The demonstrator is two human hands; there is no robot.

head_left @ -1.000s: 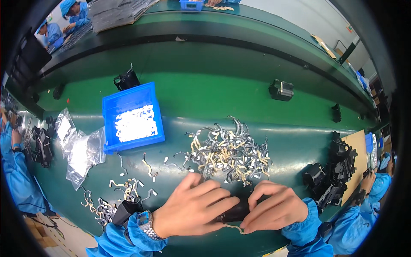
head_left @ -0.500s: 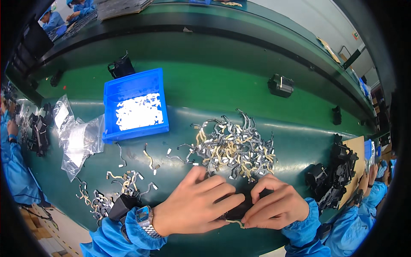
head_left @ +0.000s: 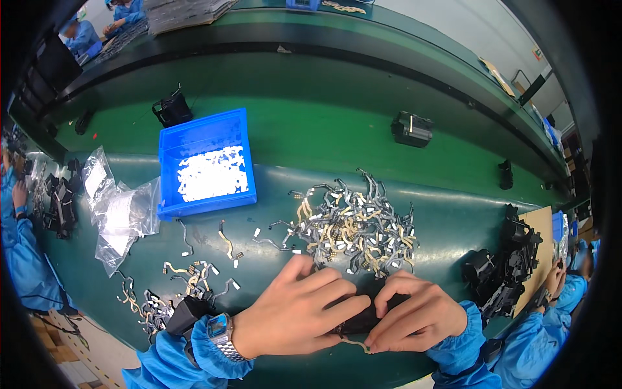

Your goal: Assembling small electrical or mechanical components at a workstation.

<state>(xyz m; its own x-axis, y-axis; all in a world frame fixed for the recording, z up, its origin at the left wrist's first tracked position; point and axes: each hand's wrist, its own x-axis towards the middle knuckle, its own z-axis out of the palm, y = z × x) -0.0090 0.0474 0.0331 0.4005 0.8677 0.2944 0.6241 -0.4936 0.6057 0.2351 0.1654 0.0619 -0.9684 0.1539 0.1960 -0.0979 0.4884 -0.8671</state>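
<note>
Two bare hands hold a black plastic housing [head_left: 363, 322] and a thin cream-coloured cable low over a dark green, smooth-topped workbench [head_left: 444, 236].
The left hand [head_left: 298, 314] curls over the housing, its fingers closed around it and hiding much of its shape; the right hand [head_left: 418, 314] pinches the free end of the cream-coloured cable [head_left: 355, 343] between thumb and fingertips, the cable spanning the short gap between the two hands. Just beyond them lies a loose pile of grey and cream cables with small white connectors [head_left: 356, 223]. Farther left, a rectangular blue plastic bin [head_left: 206, 139] holds small white pieces [head_left: 212, 175], with crumpled clear plastic bags [head_left: 120, 220] beside it. At the right, black plastic parts [head_left: 512, 266] are heaped beside tan cardboard [head_left: 543, 233].
</note>
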